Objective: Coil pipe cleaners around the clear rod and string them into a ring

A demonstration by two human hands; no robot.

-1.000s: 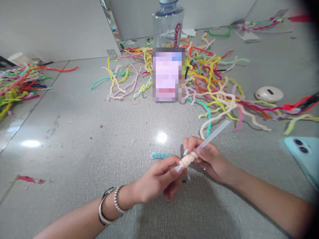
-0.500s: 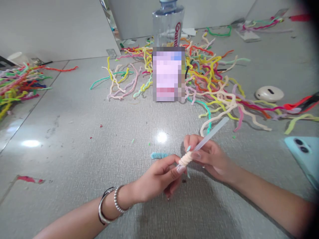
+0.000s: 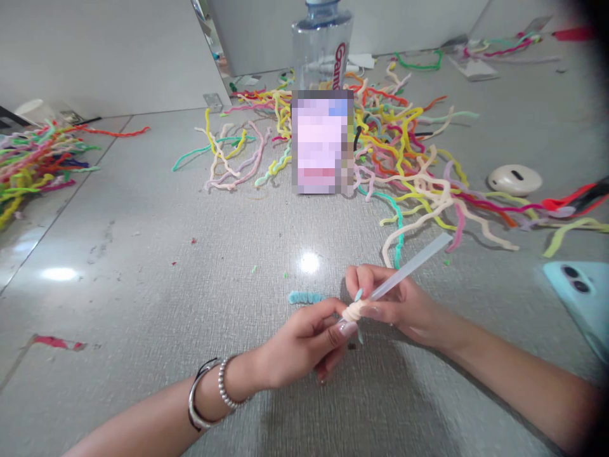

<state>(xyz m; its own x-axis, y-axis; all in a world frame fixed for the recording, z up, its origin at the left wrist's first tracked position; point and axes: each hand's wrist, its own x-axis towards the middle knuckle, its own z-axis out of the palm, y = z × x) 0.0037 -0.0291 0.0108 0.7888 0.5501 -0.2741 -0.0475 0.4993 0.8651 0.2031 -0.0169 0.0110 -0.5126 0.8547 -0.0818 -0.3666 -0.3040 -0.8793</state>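
Cream chenille coil: wound around a translucent stick, between the two hands' fingertips; several turns lie close together.
Blue chenille coil: lies on the table just past nine o'clock from the cream one; it looks finished.
Bare stick: the upper length, pointing to two o'clock, carries no winding; whether the cream coil needs more turns I cannot tell, as fingers cover its ends.
Loose chenille stems: heaped towards one o'clock, apparently unused.
Left hand: comes in from eight o'clock, thumb and index pinching the coil's lower end, other fingers curled beneath.
Right hand: at three o'clock, thumb and fingers pinching the upper end, forearm trailing to four o'clock.
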